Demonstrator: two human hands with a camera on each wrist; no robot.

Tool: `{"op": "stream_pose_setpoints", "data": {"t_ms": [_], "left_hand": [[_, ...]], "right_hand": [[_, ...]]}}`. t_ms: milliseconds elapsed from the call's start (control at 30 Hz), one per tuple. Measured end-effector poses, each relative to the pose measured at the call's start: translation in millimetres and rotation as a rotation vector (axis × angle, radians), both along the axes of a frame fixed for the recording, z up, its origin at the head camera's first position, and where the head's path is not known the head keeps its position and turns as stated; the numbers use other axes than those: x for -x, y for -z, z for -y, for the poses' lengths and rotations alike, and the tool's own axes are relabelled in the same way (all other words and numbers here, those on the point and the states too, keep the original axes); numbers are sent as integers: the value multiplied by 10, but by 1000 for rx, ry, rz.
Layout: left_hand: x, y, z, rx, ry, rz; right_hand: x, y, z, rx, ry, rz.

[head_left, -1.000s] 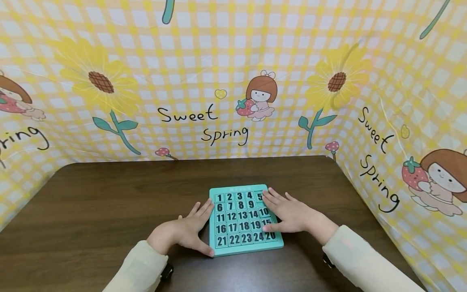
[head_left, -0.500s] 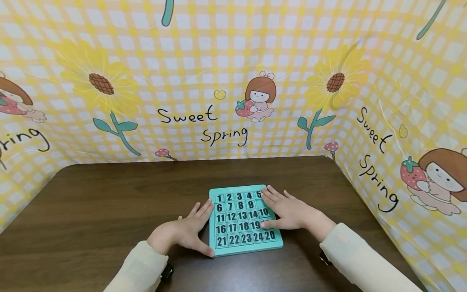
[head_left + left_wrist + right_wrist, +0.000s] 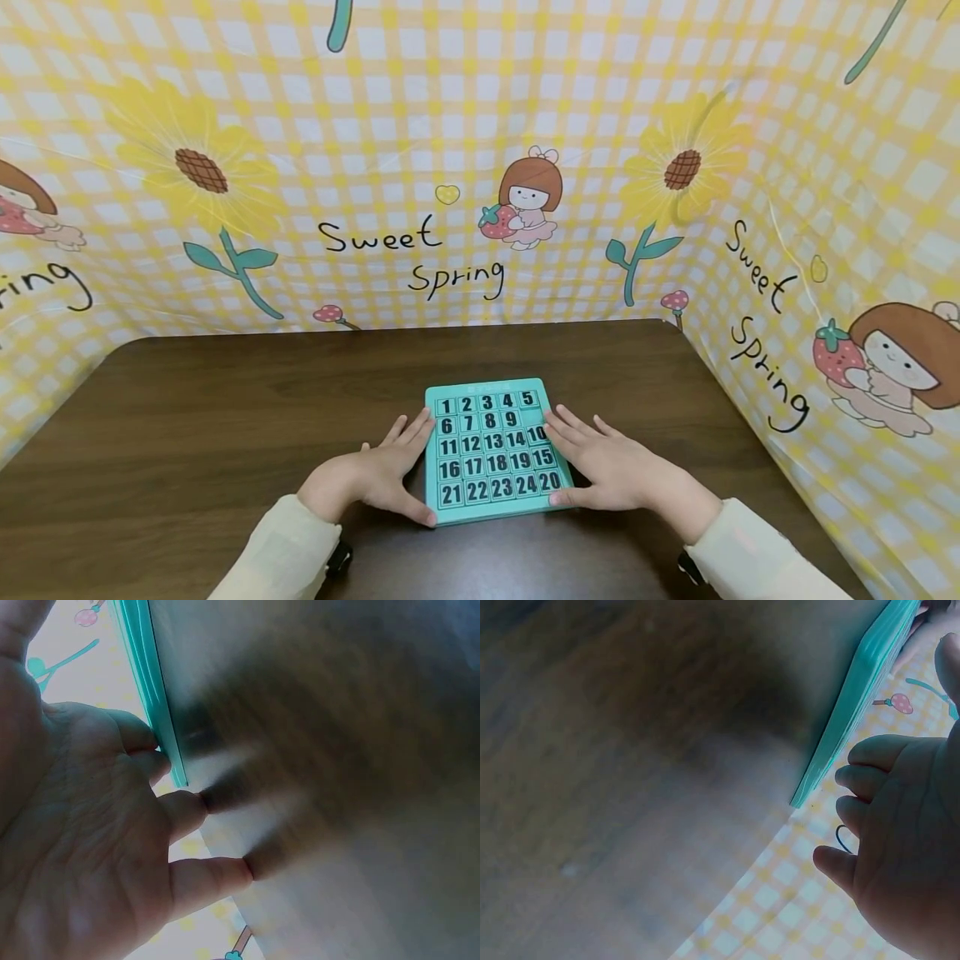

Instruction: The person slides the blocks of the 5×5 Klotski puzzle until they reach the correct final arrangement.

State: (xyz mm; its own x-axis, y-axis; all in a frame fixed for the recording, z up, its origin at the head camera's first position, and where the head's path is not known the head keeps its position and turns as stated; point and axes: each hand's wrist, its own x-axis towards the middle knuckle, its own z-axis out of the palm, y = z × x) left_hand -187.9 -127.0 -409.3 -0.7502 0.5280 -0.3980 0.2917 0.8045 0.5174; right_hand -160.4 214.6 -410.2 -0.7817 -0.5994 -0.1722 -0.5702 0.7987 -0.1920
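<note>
A turquoise number slide puzzle (image 3: 495,450) lies flat on the table, its tiles in rows from 1 to 24. The slot right of tile 9 holds no tile. Along its left edge lies my left hand (image 3: 382,479), fingers extended, the thumb at the near left corner. My right hand (image 3: 611,462) rests at the right edge with straight fingers beside tile 10. Its thumb touches the frame by tile 20. In the left wrist view the puzzle's side (image 3: 146,675) shows past the fingers; the right wrist view shows its opposite side (image 3: 855,705).
A dark brown wooden table (image 3: 247,400) carries the puzzle. Behind it and to the right hangs a yellow checked cloth (image 3: 390,158) printed with sunflowers and "Sweet Spring". Both sleeves are pale, with a dark band at each wrist.
My right hand has slid off the tiles to the right and nearer to me; tiles 5 and 15 are uncovered. The left hand stays put. The view has shifted slightly.
</note>
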Motion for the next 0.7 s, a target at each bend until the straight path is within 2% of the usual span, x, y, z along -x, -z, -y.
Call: {"op": "stream_pose_setpoints", "data": {"t_ms": [233,700], "left_hand": [[-4,-11,-5,0,-2,1],[-7,-14,-2,5,-2,1]], "right_hand": [[-5,-12,39,4,-9,24],[98,10,146,-43,40,53]]}}
